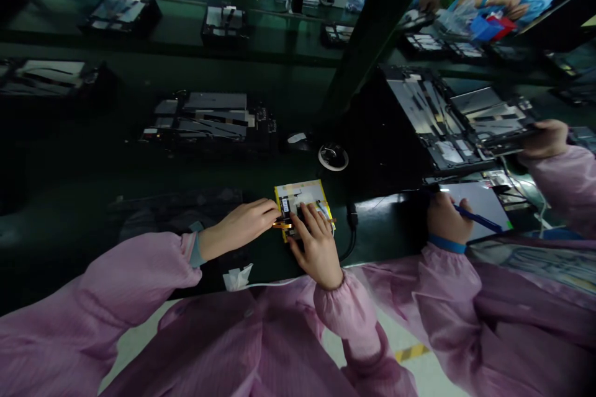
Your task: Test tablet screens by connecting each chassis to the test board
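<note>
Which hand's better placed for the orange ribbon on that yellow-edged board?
Left, probably: the fingertips of the left hand reach the orange ribbon, while the right hand lies across the yellow-edged board.

(yellow-edged board point(298, 191) partly hand-hidden)

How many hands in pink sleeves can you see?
4: the person's left hand and right hand at a yellow-edged module, a co-worker's hand holding a blue pen, and another pink-sleeved hand at far right.

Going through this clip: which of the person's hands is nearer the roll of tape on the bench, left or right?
Right. The right hand lies on the yellow-edged panel, below and slightly left of the roll of tape. The left hand is farther left, at the panel's left edge.
</note>
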Available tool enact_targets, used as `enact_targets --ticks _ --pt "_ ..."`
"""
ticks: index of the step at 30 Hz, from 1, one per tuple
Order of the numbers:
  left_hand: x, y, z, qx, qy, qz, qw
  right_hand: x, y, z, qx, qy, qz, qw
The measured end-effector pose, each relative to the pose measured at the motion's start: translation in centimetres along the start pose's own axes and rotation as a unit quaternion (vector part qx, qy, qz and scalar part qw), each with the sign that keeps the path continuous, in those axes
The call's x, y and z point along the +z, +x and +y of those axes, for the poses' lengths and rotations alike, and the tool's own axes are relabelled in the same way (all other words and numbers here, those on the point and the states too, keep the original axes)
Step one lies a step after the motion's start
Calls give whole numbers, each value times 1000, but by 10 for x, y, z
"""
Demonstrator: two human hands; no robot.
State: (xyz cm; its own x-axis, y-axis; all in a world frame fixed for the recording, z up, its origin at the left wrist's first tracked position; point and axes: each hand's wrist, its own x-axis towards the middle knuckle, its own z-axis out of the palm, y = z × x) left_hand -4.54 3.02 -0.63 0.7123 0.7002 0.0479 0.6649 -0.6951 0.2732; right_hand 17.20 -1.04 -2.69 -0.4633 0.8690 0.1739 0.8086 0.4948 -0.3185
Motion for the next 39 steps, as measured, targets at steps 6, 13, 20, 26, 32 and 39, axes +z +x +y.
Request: enact_targets --ticks 6,13,20,26,32,39 --pt "4 0 2 24 57 -13 998 -3 1 -3 -10 -5 -5 1000" --pt "4 1 3 17 55 -10 998 -9 8 -13 9 -9 -21 1000" --pt "8 4 0 14 41 17 999 -6 10 -12 -9 -53 -8 999" --pt "6 8 -6 19 41 42 998 13 14 3 -68 -93 39 993" --pt "-3 5 -5 35 -14 68 997 -4 17 16 -53 2 23 998" --pt "-12 1 4 20 -172 58 983 -26 3 19 2 -22 -8 1000"
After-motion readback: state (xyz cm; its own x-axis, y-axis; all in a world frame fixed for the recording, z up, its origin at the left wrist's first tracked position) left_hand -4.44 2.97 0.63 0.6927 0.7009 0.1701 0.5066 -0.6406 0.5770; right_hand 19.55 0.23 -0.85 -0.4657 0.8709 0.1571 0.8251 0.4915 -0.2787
